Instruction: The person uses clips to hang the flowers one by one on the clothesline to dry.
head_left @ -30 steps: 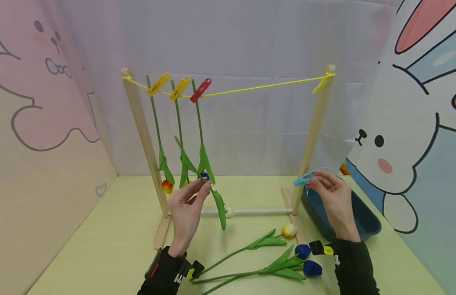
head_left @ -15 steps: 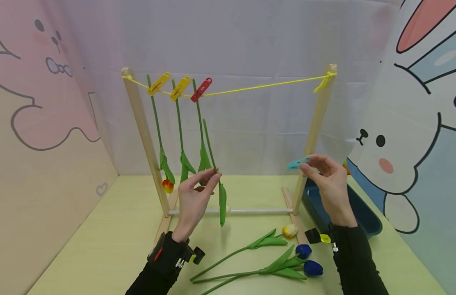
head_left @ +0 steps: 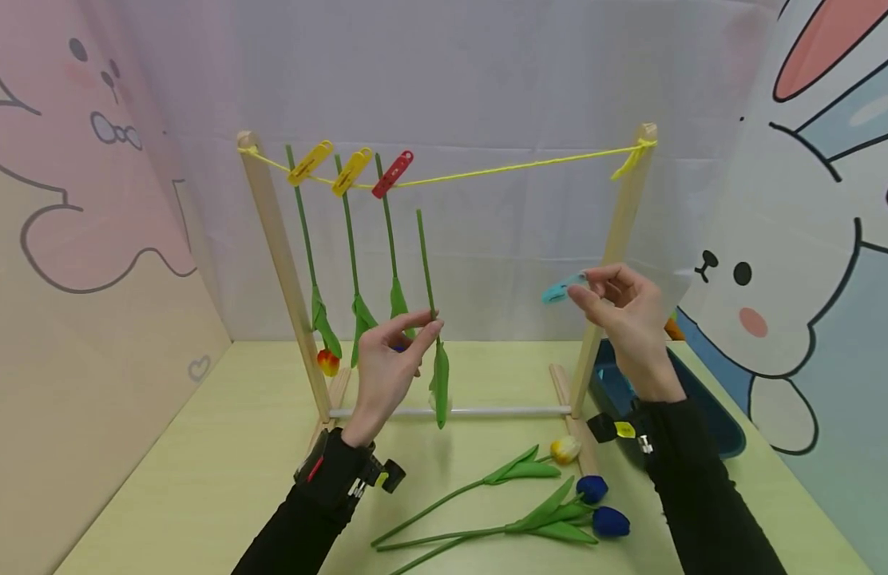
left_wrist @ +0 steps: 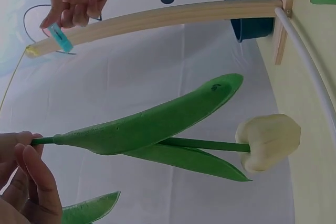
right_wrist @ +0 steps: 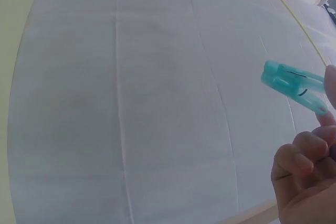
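Note:
My left hand [head_left: 390,363] pinches the green stem of a white artificial tulip [left_wrist: 270,142], which hangs head down with its stem end pointing up below the yellow line [head_left: 501,169]. In the head view the bloom is mostly behind the leaf. My right hand [head_left: 627,323] pinches a light-blue clothespin [head_left: 563,288] by its handle end, to the right of the tulip and below the line. Two yellow clothespins [head_left: 311,164] and a red clothespin [head_left: 392,175] clip three tulips [head_left: 327,362] upside down at the left part of the line.
Wooden posts [head_left: 616,231] joined by a white rod [head_left: 509,412] carry the line. On the table [head_left: 178,479] lie a yellow-white tulip [head_left: 564,450] and blue tulips [head_left: 611,522]. A dark blue bin [head_left: 724,438] stands behind the right arm.
The left hand has moved up and right, and its tulip has swung from tilted to nearly upright, stem end up. The right hand has risen and shifted left with the clothespin.

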A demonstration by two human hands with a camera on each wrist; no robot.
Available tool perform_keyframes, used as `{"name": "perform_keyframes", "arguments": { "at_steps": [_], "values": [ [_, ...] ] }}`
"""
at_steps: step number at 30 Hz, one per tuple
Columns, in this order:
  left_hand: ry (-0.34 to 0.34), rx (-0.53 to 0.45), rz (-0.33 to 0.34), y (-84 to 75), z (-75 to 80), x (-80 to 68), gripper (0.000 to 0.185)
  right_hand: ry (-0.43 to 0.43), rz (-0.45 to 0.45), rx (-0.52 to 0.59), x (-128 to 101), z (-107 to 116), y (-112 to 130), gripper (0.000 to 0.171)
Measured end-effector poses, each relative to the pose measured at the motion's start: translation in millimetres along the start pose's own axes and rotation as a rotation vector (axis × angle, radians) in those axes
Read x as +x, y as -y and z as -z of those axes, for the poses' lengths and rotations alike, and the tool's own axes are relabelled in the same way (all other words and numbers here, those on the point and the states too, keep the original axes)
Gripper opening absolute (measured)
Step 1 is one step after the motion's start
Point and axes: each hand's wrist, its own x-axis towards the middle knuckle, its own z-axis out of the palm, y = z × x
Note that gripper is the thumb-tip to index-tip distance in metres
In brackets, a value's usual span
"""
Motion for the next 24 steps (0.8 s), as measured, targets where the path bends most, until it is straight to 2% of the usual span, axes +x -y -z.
{"name": "perform_keyframes", "arguments": {
  "at_steps": [2, 4, 6, 9, 10, 11, 12, 14, 15, 16, 17, 18, 19, 21, 22, 23, 24],
  "values": [
    [0.015, 0.012, 0.041, -16.4, 0.3, 1.7, 0.023, 0.014, 0.015, -0.023, 5, -3, 4, 0.019],
    [0.028, 0.012, 0.071, -25.3, 0.6, 4.0, 0.023, 0.03, 0.038, -0.056, 11, -6, 8, 0.019],
    [0.035, 0.006, 0.069, -19.3, 0.1, 7.0, 0.024, 0.039, 0.068, -0.089, 16, -10, 12, 0.019],
    [0.035, 0.002, 0.025, 0.7, -1.5, 11.9, 0.025, 0.049, 0.115, -0.133, 24, -17, 19, 0.019],
    [0.034, -0.005, 0.001, 11.7, -2.2, 14.1, 0.026, 0.05, 0.129, -0.15, 26, -19, 21, 0.019],
    [0.03, -0.021, -0.046, 32.5, -4.0, 17.2, 0.026, 0.048, 0.141, -0.162, 29, -22, 24, 0.02],
    [0.032, -0.024, -0.061, 46.4, -4.9, 19.7, 0.027, 0.044, 0.153, -0.178, 31, -24, 26, 0.02],
    [0.025, -0.026, -0.111, 96.3, -8.9, 28.8, 0.028, 0.042, 0.17, -0.196, 36, -29, 30, 0.022],
    [0.03, -0.036, -0.121, 99.3, -8.9, 29.9, 0.029, 0.044, 0.177, -0.2, 38, -31, 32, 0.022],
    [0.025, -0.011, -0.146, 134.1, -11.8, 35.6, 0.03, 0.044, 0.183, -0.211, 40, -33, 33, 0.022],
    [0.025, -0.005, -0.131, 129.1, -11.8, 35.9, 0.03, 0.044, 0.186, -0.214, 42, -35, 35, 0.023],
    [0.029, -0.013, -0.123, 144.0, -13.9, 38.6, 0.031, 0.048, 0.189, -0.216, 44, -37, 37, 0.023],
    [0.026, -0.014, -0.123, 134.8, -13.6, 38.6, 0.03, 0.051, 0.191, -0.211, 46, -39, 38, 0.022],
    [0.035, -0.014, -0.057, 84.1, -9.9, 34.3, 0.03, 0.054, 0.196, -0.197, 49, -42, 42, 0.022],
    [0.031, -0.008, -0.045, 80.2, -10.1, 35.3, 0.03, 0.054, 0.198, -0.186, 51, -44, 44, 0.022],
    [0.032, -0.031, -0.021, 43.5, -7.7, 32.0, 0.029, 0.054, 0.204, -0.172, 53, -47, 46, 0.022],
    [0.029, -0.03, -0.019, 42.3, -7.9, 33.5, 0.029, 0.054, 0.209, -0.157, 55, -49, 48, 0.022]
  ]
}}
